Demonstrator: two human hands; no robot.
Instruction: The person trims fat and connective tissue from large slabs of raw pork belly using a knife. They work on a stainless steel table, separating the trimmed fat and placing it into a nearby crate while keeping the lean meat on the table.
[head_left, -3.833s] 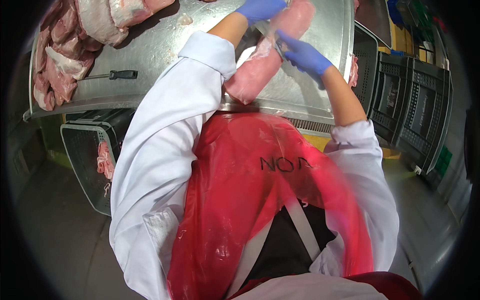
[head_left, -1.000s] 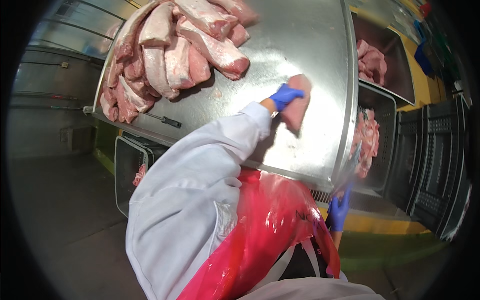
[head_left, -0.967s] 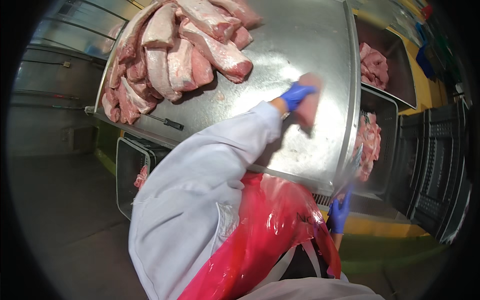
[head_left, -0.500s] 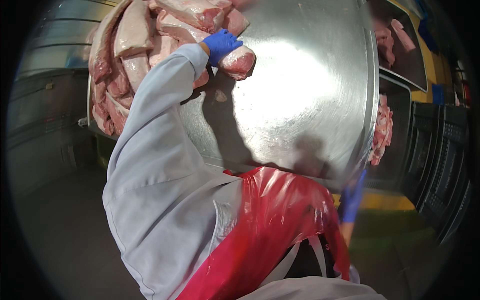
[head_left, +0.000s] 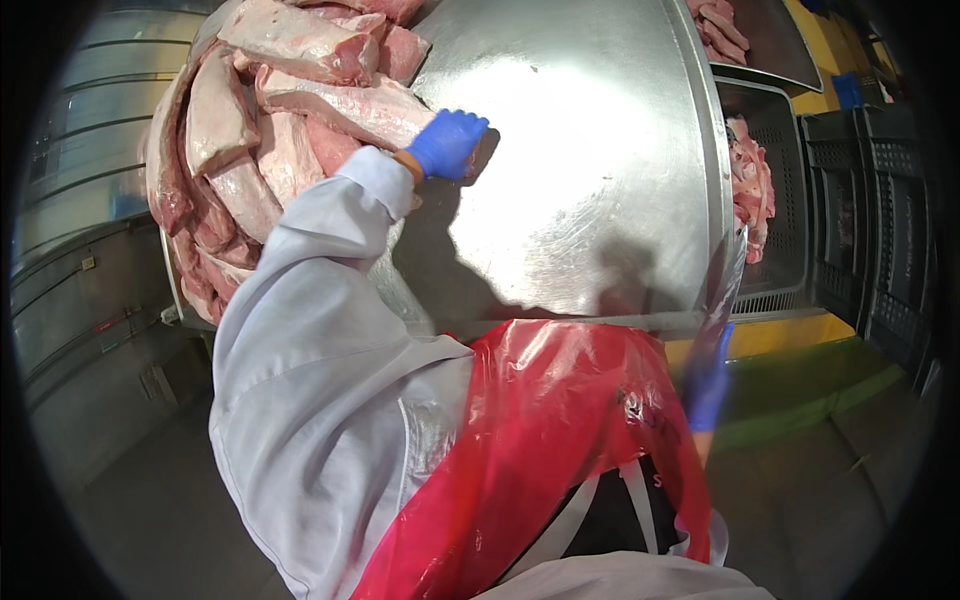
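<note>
My left hand (head_left: 445, 145) in a blue glove has its fingers closed on the end of a long, fat-covered piece of raw meat (head_left: 350, 105) at the right edge of a large meat pile (head_left: 215, 110). The pile covers the left of the steel table (head_left: 560, 230). Low at the right, my blurred right hand (head_left: 710, 375) is closed round the handle of a knife, its long blade (head_left: 722, 285) upright beside the table's edge. The handle is hidden in the fingers.
A dark tray (head_left: 785, 55) with meat stands at the upper right, above a perforated crate (head_left: 785, 185) of pale scraps. Stacked dark crates (head_left: 870, 240) stand farther right. The table has a raised right rim (head_left: 718, 170), and a yellow ledge (head_left: 800, 325) lies below the crate.
The pink piece under my left hand a second ago is gone from the table's middle. That hand has moved leftward onto the pile's edge. My right hand stays low at the right; the view has shifted.
</note>
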